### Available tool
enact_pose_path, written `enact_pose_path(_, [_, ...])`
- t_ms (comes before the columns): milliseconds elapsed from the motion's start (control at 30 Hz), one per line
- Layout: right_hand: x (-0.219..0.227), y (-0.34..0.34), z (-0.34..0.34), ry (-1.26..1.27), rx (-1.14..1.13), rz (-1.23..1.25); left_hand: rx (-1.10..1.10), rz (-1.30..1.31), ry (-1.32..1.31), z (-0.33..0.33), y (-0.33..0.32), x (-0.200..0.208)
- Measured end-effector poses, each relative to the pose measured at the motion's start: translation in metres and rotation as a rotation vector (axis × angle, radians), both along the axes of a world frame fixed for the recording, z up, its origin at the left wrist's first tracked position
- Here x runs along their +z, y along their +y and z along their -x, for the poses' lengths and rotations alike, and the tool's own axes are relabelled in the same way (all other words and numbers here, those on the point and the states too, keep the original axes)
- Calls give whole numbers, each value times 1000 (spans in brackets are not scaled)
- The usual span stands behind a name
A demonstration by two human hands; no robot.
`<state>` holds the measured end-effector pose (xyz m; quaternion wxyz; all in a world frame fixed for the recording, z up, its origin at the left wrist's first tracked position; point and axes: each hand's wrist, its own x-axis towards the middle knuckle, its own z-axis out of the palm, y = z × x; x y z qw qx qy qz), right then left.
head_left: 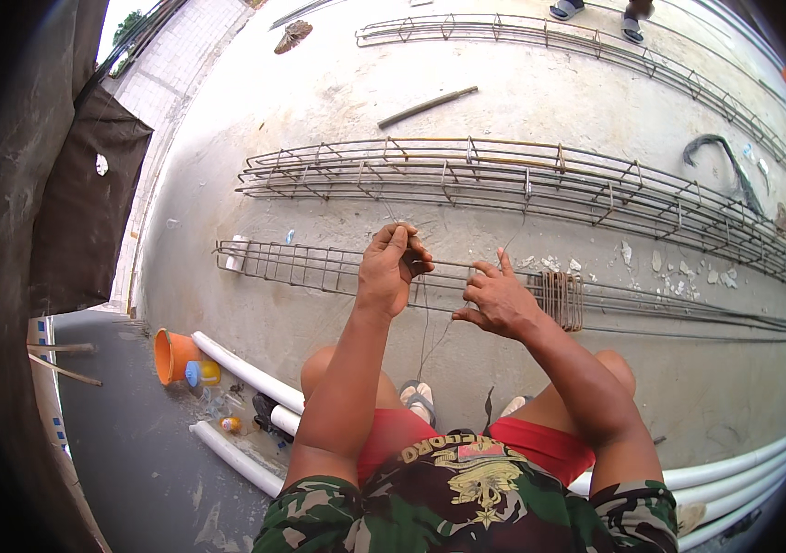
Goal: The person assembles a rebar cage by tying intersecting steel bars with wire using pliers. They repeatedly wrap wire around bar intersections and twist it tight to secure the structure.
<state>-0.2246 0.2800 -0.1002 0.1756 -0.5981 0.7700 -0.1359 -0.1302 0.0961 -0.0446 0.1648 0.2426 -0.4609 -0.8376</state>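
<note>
A narrow rebar cage (pixel 314 267) of thin steel bars lies on the concrete in front of me, running left to right. Over its middle, my left hand (pixel 390 269) is raised with fingers curled into a pinch. My right hand (pixel 501 302) is just to the right, low over the bars, thumb and fingers bent and one finger raised. Thin tie wire (pixel 423 332) hangs in a long bend between the hands, its ends running up into the fingers; the exact grip is hard to see. Bunched square stirrups (pixel 559 300) sit around the bars right of my right hand.
Beyond lies a wider rebar cage (pixel 448 175), with a metal rod (pixel 427 108) and another long cage (pixel 540 35) farther off. Another person's sandalled feet (pixel 632 29) show at the top. White pipes (pixel 247 370), an orange bucket (pixel 171 357) and bottles lie lower left; more pipes (pixel 734 488) lower right.
</note>
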Motion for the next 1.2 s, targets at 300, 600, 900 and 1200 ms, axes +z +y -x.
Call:
enact_pose_path(300, [44, 0, 17, -337, -379, 182, 259, -104, 348, -42, -86, 70])
enact_pose_path(600, [67, 46, 48, -305, -529, 222, 680, -16, 489, -129, -167, 62])
enact_pose_path(900, [38, 102, 48, 6, -470, 108, 807, -164, 392, -136, -181, 17])
enact_pose_path(1200, [87, 106, 47, 252, -261, -66, 1012, -238, 252, -159, -216, -37])
